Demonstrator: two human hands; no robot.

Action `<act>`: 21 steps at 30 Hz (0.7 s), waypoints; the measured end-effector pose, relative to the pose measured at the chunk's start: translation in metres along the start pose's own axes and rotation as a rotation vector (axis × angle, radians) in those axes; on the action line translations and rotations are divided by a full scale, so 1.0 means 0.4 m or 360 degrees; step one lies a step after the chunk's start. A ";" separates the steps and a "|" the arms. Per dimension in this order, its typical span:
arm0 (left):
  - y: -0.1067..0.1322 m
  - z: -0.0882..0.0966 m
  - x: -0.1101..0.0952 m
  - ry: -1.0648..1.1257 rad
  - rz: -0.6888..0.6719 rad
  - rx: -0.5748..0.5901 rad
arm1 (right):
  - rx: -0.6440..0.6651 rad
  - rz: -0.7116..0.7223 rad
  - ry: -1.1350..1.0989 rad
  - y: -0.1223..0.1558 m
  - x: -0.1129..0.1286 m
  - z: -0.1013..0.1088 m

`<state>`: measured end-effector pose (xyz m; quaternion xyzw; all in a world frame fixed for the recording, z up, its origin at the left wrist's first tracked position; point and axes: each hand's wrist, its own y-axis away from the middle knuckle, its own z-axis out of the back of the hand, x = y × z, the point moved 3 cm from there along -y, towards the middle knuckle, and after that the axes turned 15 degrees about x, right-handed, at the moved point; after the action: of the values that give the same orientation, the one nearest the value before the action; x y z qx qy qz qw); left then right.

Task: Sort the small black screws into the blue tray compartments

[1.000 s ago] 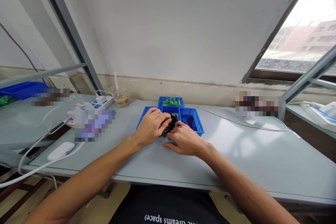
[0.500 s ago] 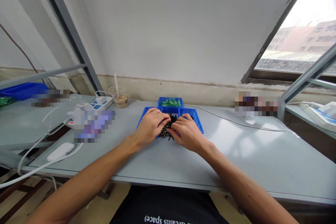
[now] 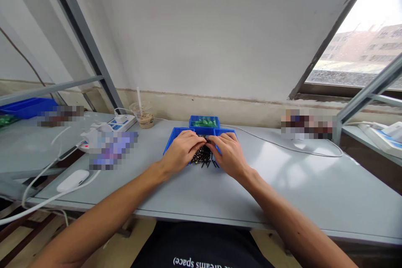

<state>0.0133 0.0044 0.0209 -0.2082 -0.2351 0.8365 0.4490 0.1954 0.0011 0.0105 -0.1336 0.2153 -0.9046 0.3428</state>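
Observation:
A pile of small black, screw-like pieces, some with a metallic shine, lies on the table between my hands. My left hand is closed in a pinch above the pile's left side. Its fingertips meet those of my right hand at a small black piece, too small to make out exactly. My right hand is also pinched closed on it. Behind the hands stand a left blue bin and a right blue bin, both partly hidden by my hands.
A blue tray with green packets stands behind the bins. On the left are a lidded cup with a straw, power strips, a white rounded case and a blurred device. A white cable crosses the table at right.
My right hand has lifted from the pile and shifted slightly right, its fingertips now meeting the left's at a small black piece. More loose black pieces show near the pile's right edge.

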 end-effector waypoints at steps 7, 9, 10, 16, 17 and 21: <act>-0.003 -0.011 0.003 -0.0042 0.0119 0.0173 | -0.0002 0.0015 -0.0019 -0.001 0.001 0.008; -0.003 -0.015 0.003 -0.0065 0.0140 0.0242 | -0.0004 0.0003 -0.0010 -0.002 0.001 0.010; -0.003 -0.017 0.004 -0.0075 0.0147 0.0262 | 0.0000 -0.0003 -0.0009 -0.002 0.002 0.010; -0.002 -0.019 0.007 -0.0109 0.0167 0.0322 | -0.0025 0.0038 -0.0056 -0.001 0.002 0.011; -0.002 -0.020 0.008 -0.0111 0.0168 0.0331 | -0.0033 0.0046 -0.0062 0.000 0.002 0.011; -0.003 -0.019 0.008 -0.0115 0.0189 0.0311 | -0.0053 0.0014 -0.0092 0.001 -0.002 0.009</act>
<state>0.0167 0.0092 0.0152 -0.1466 -0.1556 0.8876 0.4081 0.1976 0.0004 0.0132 -0.1643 0.2210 -0.8952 0.3505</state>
